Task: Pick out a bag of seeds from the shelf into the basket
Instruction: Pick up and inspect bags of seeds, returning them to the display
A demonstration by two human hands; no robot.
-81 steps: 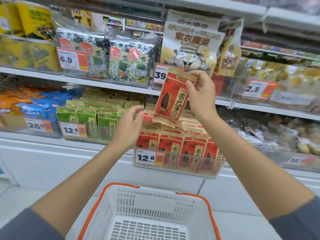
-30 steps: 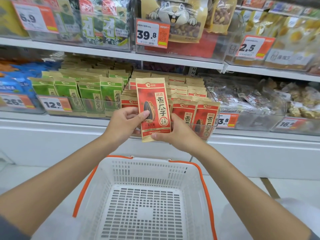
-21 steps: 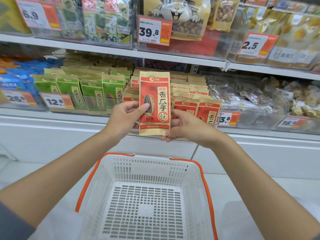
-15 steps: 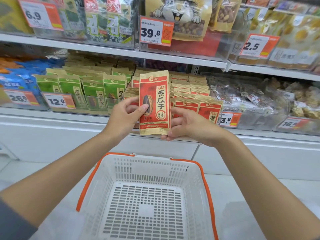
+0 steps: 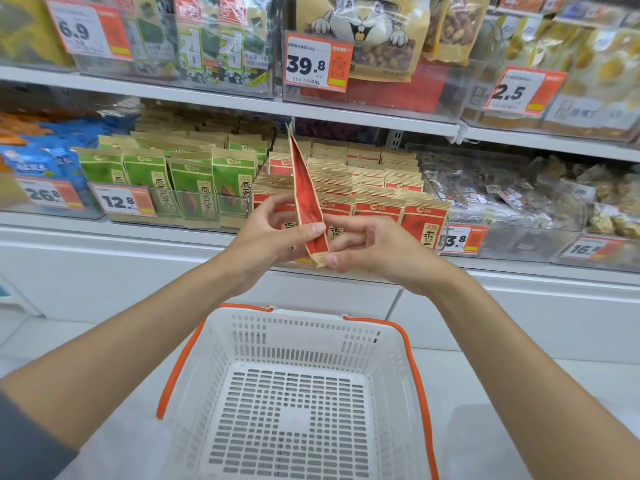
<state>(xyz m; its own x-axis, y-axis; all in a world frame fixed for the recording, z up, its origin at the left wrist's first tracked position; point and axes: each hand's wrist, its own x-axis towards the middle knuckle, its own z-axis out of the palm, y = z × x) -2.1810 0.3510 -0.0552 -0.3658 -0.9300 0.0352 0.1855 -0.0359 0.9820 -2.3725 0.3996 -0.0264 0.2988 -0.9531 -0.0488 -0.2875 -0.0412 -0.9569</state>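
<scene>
Left hand, right hand: fingers pinched lower end of bag, upright, edge-on. Basket at 6 o'clock.

White store shelving with orange price tags stands on a pale, evenly lit floor.

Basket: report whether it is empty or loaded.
Empty. The basket shows only bare slotted floor; the seed bag is held outside it by left hand and right hand.
</scene>
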